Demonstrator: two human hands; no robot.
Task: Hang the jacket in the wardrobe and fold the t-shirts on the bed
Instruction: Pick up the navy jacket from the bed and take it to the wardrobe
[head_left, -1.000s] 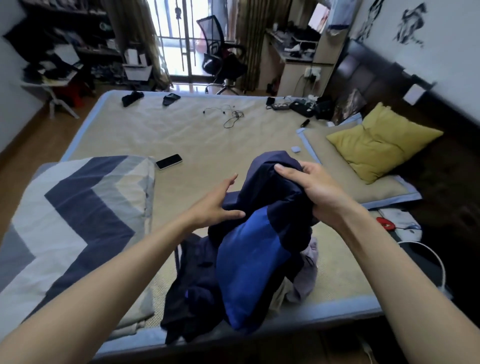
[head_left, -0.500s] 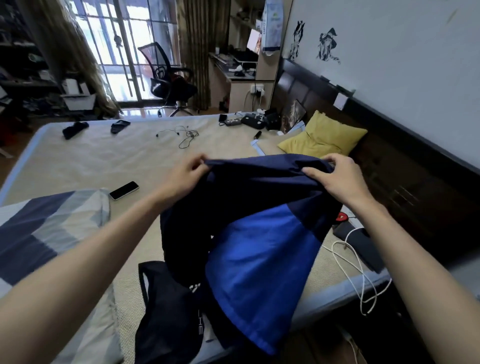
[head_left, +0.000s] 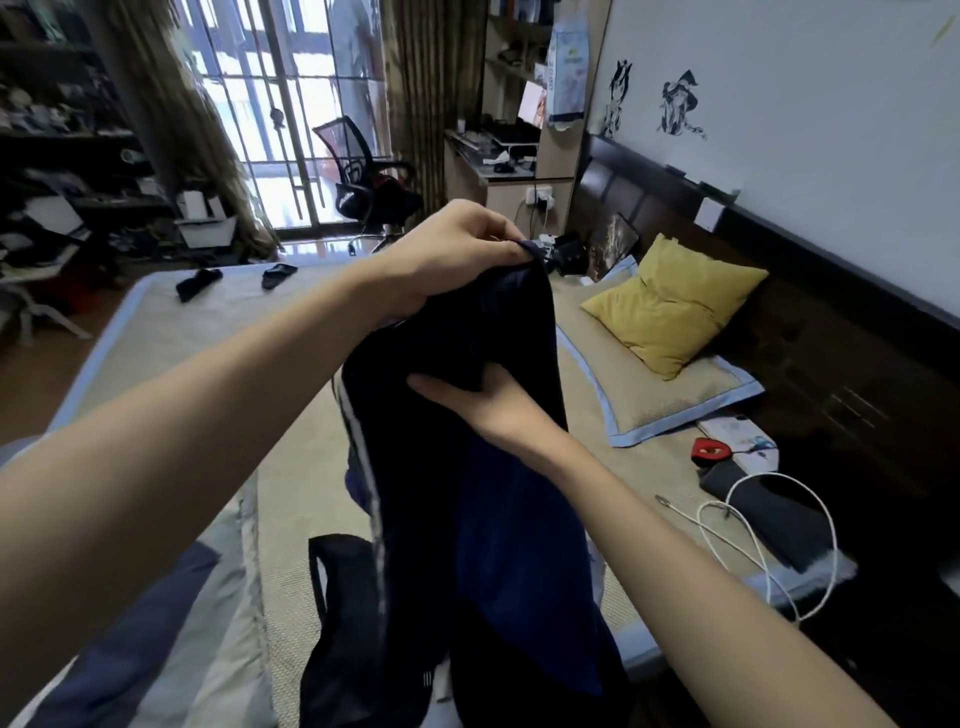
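A dark navy jacket (head_left: 467, 467) with a brighter blue panel and a white stripe hangs in front of me over the bed (head_left: 218, 322). My left hand (head_left: 447, 254) grips its top edge, held high. Lower down, my right hand (head_left: 478, 400) holds a fold of the fabric, fingers tucked into the cloth. Another dark garment (head_left: 353, 634) lies on the bed's near edge under the hanging jacket. No wardrobe is in view.
A yellow pillow (head_left: 675, 306) lies at the headboard on the right. A white cable (head_left: 769, 530), a dark flat case (head_left: 763, 514) and a red object (head_left: 709, 449) sit at the bed's right edge. A chevron quilt (head_left: 156, 623) covers the near left. Office chair (head_left: 363, 182) and desk stand beyond.
The jacket has been lifted higher off the bed. My left hand rose with the top edge, and my right hand dropped lower onto the fabric. The view swung to the right.
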